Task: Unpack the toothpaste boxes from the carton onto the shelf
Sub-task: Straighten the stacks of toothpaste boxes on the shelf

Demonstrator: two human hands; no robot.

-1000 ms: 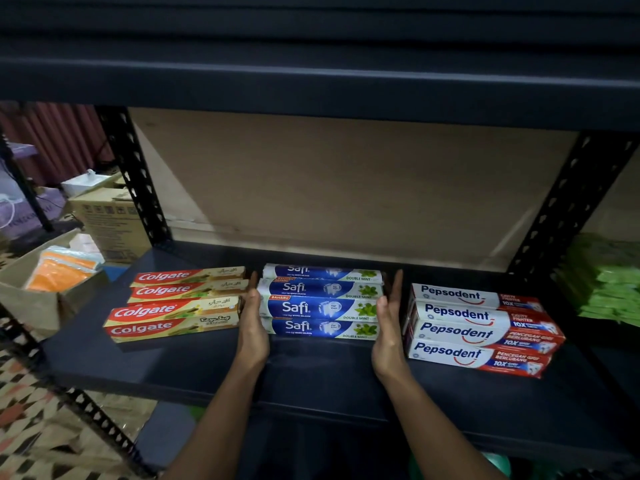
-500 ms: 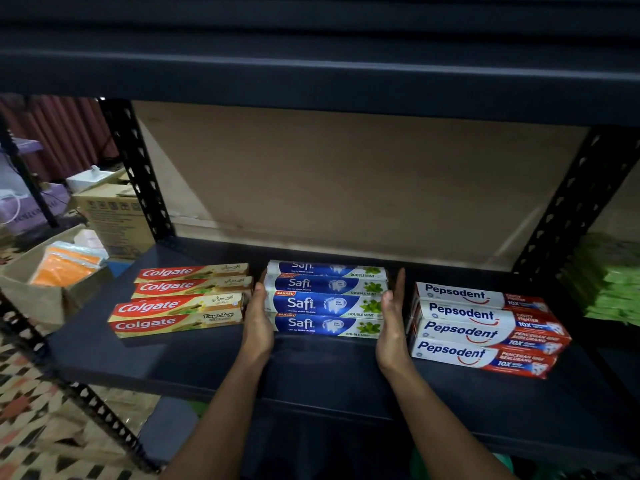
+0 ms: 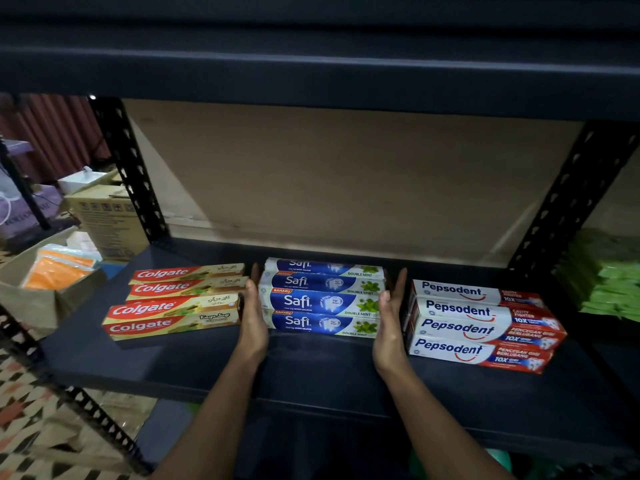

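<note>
Three stacks of toothpaste boxes lie on the dark shelf [image 3: 311, 372]. Several red Colgate boxes [image 3: 173, 303] are at the left, several blue Safi boxes [image 3: 322, 299] in the middle and several white-and-red Pepsodent boxes [image 3: 478, 323] at the right. My left hand [image 3: 252, 323] lies flat against the left end of the Safi stack, in the gap beside the Colgate boxes. My right hand [image 3: 389, 323] lies flat against its right end, next to the Pepsodent boxes. The fingers of both hands are straight and grasp nothing.
An open cardboard carton [image 3: 45, 303] with orange packets stands left of the rack, and a closed carton [image 3: 107, 220] stands behind it. Green packets [image 3: 609, 285] fill the neighbouring bay on the right. Perforated black uprights [image 3: 128, 168] and an upper shelf [image 3: 311, 64] frame the bay.
Both hands stay pressed against the ends of the Safi stack. The view has shifted slightly; the boxes have hardly moved.
</note>
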